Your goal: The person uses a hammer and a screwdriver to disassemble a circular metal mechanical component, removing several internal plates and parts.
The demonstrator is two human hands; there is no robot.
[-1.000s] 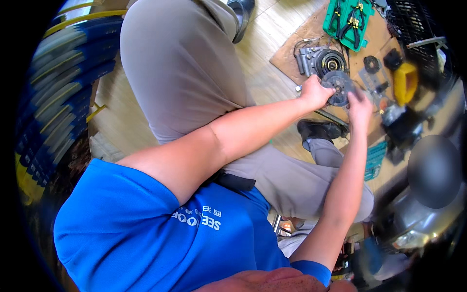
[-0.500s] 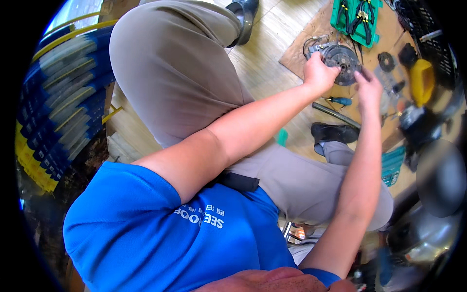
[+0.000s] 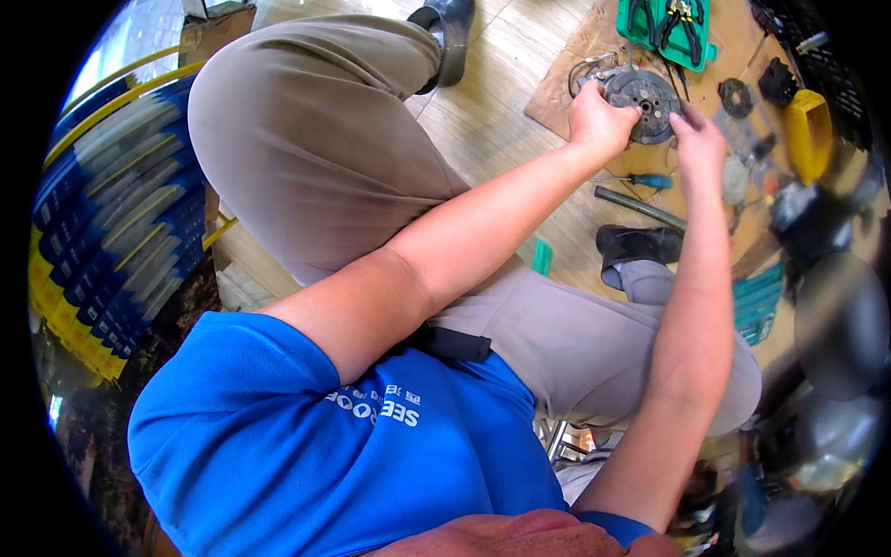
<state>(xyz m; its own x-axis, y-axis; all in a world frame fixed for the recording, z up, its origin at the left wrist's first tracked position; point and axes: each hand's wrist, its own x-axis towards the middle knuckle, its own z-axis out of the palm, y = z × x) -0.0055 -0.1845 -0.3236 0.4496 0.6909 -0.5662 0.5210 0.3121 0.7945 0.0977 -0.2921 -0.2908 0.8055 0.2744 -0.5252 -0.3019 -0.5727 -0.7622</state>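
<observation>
Both of my arms reach up to a round dark-grey metal disc part [image 3: 647, 91], which has a hub hole at its centre and smaller holes around it. My left hand [image 3: 601, 123] is closed on its left side, the thumb lying across the face near the hub. At the right rim my right hand [image 3: 698, 144] grips the edge between thumb and fingers. Beyond the left hand, a dark cable [image 3: 580, 72] loops out beside the disc. A screwdriver with a blue handle [image 3: 650, 181] lies just below the hands, and a metal tube [image 3: 639, 207] is nearer to me.
A cardboard sheet [image 3: 557, 93] covers the floor under the work. An open green tool case [image 3: 696, 58] with pliers stands beyond the disc. To the right are a black ring-shaped part [image 3: 736, 97], a yellow container [image 3: 809, 135] and a teal case [image 3: 759, 302]. Blue-yellow packages [image 3: 139, 213] hang left.
The view has shifted slightly. The disc's face now shows more fully, and my right fingers have settled against its right rim. Both hands stay on the part.
</observation>
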